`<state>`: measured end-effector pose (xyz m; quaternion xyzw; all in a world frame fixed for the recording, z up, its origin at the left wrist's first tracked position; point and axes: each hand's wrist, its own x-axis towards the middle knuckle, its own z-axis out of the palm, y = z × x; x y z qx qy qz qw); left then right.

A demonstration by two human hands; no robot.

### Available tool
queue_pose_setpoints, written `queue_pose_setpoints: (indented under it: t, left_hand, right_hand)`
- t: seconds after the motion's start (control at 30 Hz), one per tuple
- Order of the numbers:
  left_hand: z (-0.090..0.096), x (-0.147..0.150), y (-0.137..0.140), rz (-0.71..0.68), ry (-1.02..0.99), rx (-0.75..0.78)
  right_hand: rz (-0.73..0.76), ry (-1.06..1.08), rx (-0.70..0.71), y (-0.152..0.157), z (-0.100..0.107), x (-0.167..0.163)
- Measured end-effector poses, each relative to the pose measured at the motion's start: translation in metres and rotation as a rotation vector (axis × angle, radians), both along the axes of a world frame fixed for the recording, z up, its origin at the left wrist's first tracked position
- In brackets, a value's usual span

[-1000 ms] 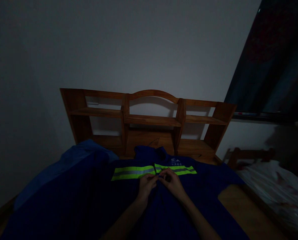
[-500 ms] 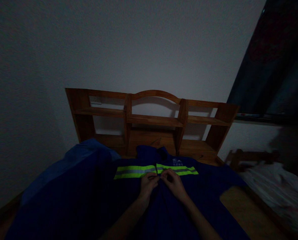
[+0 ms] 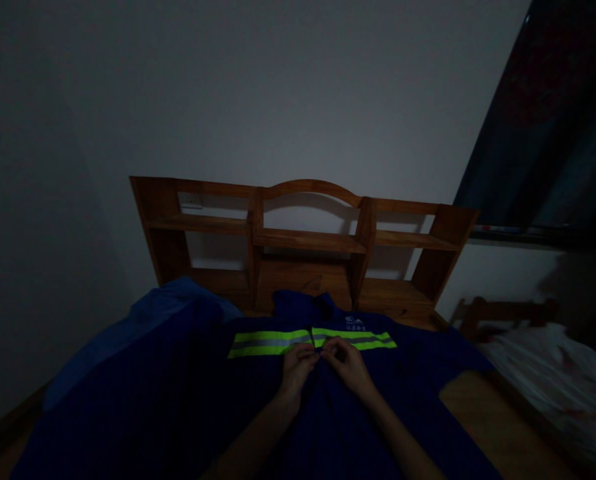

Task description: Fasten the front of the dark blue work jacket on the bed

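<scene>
A dark blue work jacket (image 3: 328,400) lies spread out with its collar toward the headboard. Across its chest run yellow-green reflective strips (image 3: 268,343), split by the front opening. My left hand (image 3: 298,369) is closed in a pinch on the left edge of that opening, just below the strip. Close beside it, my right hand (image 3: 347,365) pinches the right edge of the front. The fingertips nearly meet, and whatever small fastening may lie between them is too dark to make out. White print (image 3: 355,324) shows on the right chest.
Behind the jacket stands a wooden headboard (image 3: 311,240) with open shelves, against a pale wall. More blue cloth (image 3: 148,333) is heaped on the left. To the right are a bare bed board (image 3: 483,413), white plastic wrapping (image 3: 553,373) and a dark curtain (image 3: 548,133).
Both hands stay at the jacket's front opening, with only a very slight shift of the fingers. The jacket has hardly moved.
</scene>
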<state>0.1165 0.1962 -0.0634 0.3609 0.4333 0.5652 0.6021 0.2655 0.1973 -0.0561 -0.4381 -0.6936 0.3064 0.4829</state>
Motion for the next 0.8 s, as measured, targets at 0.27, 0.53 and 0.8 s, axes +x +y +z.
queue_pose_setpoints:
  t: [0.27,0.53,0.8]
  left_hand:
    - [-0.008,0.003,0.010,0.010,0.208,0.287]
    - [0.002,0.004,0.006,-0.042,0.556,0.499]
    - [0.007,0.000,0.004,-0.017,0.833,0.502]
  right_hand:
    - [0.045,0.193,-0.188,0.011,-0.009,0.007]
    - [0.065,0.355,-0.427,0.022,-0.017,0.016]
    - [0.009,0.350,-0.400,0.016,-0.013,0.011]
